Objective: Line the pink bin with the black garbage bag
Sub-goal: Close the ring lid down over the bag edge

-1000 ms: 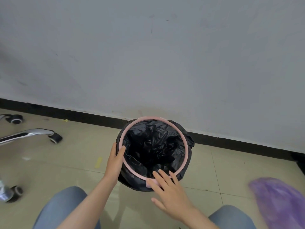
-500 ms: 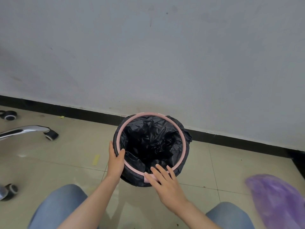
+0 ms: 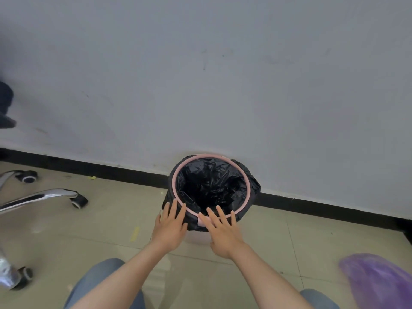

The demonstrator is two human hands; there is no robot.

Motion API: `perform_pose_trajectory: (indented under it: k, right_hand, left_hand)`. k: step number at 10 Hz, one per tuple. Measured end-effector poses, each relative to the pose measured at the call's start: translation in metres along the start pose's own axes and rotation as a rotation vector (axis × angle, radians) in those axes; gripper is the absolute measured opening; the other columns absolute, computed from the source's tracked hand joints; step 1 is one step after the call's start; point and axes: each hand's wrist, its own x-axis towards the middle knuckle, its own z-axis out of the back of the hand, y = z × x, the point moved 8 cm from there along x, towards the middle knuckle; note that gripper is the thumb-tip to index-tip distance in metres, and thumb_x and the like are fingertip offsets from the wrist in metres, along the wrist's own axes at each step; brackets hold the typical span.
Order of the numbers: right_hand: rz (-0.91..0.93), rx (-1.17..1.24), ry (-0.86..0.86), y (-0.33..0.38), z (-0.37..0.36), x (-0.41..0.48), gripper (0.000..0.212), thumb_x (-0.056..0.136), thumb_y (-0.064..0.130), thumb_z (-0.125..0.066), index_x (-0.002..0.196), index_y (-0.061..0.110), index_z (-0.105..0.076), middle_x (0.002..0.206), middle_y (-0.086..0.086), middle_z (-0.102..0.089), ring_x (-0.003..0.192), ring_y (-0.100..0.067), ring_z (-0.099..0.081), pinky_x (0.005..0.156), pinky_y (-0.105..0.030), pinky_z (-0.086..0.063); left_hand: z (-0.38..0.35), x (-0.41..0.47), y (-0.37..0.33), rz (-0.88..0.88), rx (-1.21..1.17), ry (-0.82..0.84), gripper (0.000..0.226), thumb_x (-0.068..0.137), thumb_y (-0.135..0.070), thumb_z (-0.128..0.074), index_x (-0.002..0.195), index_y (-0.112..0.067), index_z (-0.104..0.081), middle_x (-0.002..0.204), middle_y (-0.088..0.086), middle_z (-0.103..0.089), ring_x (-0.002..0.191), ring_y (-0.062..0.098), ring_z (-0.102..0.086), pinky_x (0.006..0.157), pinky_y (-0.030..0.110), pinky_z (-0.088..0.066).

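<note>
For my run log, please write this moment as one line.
stage: lining nearly done | black plastic garbage bag: inside round pink bin, folded over rim | left hand, right hand: open, flat on bag's near side

One pink bin (image 3: 201,238), one black garbage bag (image 3: 209,186), two hands, one purple bag (image 3: 379,284).

You see a pale pink bin (image 3: 198,238) with a pink ring (image 3: 246,201) at its rim, lined with a glossy black garbage bag (image 3: 211,186) whose crinkles catch grey highlights. Behind it the wall (image 3: 200,74) is grey-white above a black baseboard (image 3: 100,169), and the floor (image 3: 100,230) is beige tile with thin dark grout lines. At your right lies a translucent purple bag (image 3: 379,284); at your left, chrome chair legs (image 3: 40,197) carry black casters, and your knees (image 3: 98,277) are blue denim.
</note>
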Motion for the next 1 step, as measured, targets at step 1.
perform_pose_trajectory:
  k: [1]
  right_hand:
    - [-0.040, -0.026, 0.075, 0.0007, 0.0055, 0.0025, 0.079, 0.088, 0.012, -0.044, 0.141, 0.037, 0.009, 0.157, -0.006, 0.010, 0.141, -0.031, 0.019, 0.110, -0.061, 0.011]
  left_hand:
    - [0.0132, -0.0008, 0.0000, -0.022, 0.072, 0.051, 0.057, 0.097, -0.038, -0.024, 0.146, -0.026, 0.001, 0.158, 0.006, 0.009, 0.143, 0.031, 0.011, 0.116, 0.047, -0.010]
